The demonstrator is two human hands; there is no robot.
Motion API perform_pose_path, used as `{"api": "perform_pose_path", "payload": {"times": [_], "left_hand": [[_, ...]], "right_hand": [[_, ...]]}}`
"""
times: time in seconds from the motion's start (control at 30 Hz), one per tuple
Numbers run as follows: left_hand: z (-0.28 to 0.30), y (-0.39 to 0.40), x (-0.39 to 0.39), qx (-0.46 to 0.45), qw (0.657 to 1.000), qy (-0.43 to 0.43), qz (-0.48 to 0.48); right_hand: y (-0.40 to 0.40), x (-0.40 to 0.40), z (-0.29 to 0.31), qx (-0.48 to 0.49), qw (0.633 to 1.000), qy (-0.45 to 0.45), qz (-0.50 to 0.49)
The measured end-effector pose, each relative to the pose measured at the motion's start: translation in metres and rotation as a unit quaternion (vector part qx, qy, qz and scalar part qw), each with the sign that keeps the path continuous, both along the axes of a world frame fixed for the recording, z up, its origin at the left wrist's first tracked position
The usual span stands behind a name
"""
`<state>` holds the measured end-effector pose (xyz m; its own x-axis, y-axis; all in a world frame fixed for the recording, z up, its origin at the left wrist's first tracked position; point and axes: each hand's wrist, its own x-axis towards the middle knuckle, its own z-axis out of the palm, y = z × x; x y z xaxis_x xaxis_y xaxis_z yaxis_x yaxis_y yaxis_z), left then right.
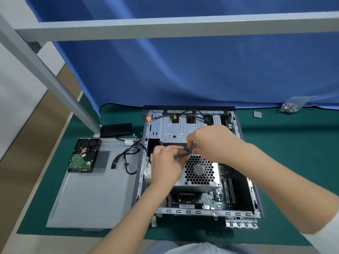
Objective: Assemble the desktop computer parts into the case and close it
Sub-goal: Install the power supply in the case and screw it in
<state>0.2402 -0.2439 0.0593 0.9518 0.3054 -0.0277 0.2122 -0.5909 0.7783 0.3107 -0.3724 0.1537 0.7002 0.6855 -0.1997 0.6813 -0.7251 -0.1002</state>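
Open case (244,136) lies flat on the green worktop (293,162), and both hands meet over the power supply (200,173): left hand (166,162) and right hand (211,142) each pinch a grey cable (183,153). Side panel (95,195) lies left, carrying a hard drive (83,155) and loose black cables (128,154). A screw bag (289,106) sits far right by the blue curtain (183,70). The barcode label inside is too small to read.

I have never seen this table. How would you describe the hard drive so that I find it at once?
Start at the open computer case on the green mat. To its left lies the grey side panel, flat on the mat. The hard drive rests on the panel's far left corner: a black block with a green circuit board facing up, unlike the loose black cables beside it.
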Motion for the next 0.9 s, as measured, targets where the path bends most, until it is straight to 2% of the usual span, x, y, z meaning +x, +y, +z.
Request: {"api": "perform_pose_path", "payload": {"times": [0.13, 0.33, 0.43, 0.53, 0.73, 0.9], "left_hand": [[-0.002, 0.002, 0.001, -0.017, 1.000, 0.016, 0.007], [-0.005, 0.005, -0.001, 0.051, 0.998, 0.024, -0.016], [-0.009, 0.006, -0.002, 0.045, 0.998, 0.034, -0.036], [-0.010, 0.003, -0.003, 0.081, 0.994, 0.021, -0.068], [-0.012, -0.001, -0.006, 0.030, 0.998, -0.003, -0.060], [-0.011, -0.001, -0.006, 0.040, 0.997, -0.001, -0.066]], "right_hand": [[0.007, 0.001, 0.004, -0.031, 0.999, -0.004, 0.021], [0.015, 0.000, 0.006, -0.084, 0.993, -0.029, 0.081], [0.014, 0.000, 0.007, -0.098, 0.989, -0.039, 0.105], [0.012, 0.000, 0.008, -0.100, 0.988, -0.046, 0.113], [0.016, 0.001, 0.003, -0.121, 0.984, -0.072, 0.112], [0.019, 0.003, -0.001, -0.133, 0.985, -0.055, 0.094]]}}
